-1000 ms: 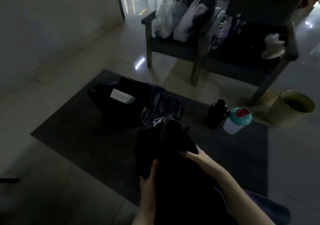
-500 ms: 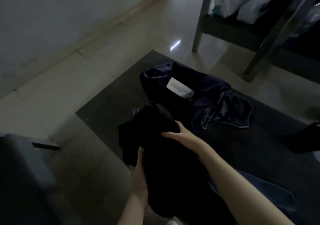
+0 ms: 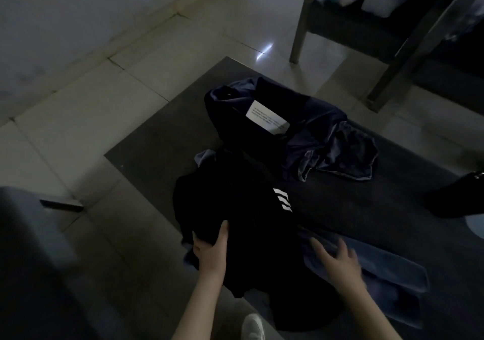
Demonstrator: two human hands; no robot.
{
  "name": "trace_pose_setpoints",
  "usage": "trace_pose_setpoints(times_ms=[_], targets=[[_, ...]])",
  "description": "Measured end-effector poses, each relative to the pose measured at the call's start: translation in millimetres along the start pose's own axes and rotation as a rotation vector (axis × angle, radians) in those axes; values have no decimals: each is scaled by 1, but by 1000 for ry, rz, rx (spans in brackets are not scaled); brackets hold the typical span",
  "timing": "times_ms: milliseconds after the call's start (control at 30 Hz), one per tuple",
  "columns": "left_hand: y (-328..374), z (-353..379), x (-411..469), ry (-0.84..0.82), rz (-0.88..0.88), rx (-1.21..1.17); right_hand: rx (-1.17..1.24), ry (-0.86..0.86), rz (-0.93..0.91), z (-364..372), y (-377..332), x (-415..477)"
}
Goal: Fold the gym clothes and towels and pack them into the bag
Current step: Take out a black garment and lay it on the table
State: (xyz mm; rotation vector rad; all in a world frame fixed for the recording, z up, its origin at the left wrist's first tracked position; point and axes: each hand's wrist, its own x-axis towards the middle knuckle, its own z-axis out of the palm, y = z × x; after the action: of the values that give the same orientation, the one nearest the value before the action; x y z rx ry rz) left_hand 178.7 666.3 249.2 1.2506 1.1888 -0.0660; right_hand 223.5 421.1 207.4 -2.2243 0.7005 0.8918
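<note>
The black garment (image 3: 243,216) lies bunched on the mat (image 3: 157,143), on the near side of the bag (image 3: 235,109), its far edge reaching the bag's near wall. Half a second ago both hands held it; now the right hand (image 3: 337,261) has let go and hovers with fingers spread, blurred, over blue cloth (image 3: 387,277) well to the near right of the bag. The left hand (image 3: 209,248) still pinches the garment's left edge, thumb on top. White stripes (image 3: 282,203) now show, so it seems to be opening out for folding, not yet ready to pack. Its long axis runs from the bag towards the person; I cannot tell which end is the top.
</note>
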Motion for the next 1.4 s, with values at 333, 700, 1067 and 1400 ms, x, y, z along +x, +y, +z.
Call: trace_pose_setpoints(times_ms=[333, 700, 1067, 1400], targets=[[-19, 23, 13, 62, 53, 139, -114, 272, -302, 38, 49, 18], [-11, 24, 33, 51, 60, 136, 530, -384, -443, 27, -101, 42], [5, 19, 12, 220, 162, 469, 336, 140, -615, 22, -69, 19], [-35, 27, -31, 137, 827, 957, 372, -102, -491, 45, -39, -29]])
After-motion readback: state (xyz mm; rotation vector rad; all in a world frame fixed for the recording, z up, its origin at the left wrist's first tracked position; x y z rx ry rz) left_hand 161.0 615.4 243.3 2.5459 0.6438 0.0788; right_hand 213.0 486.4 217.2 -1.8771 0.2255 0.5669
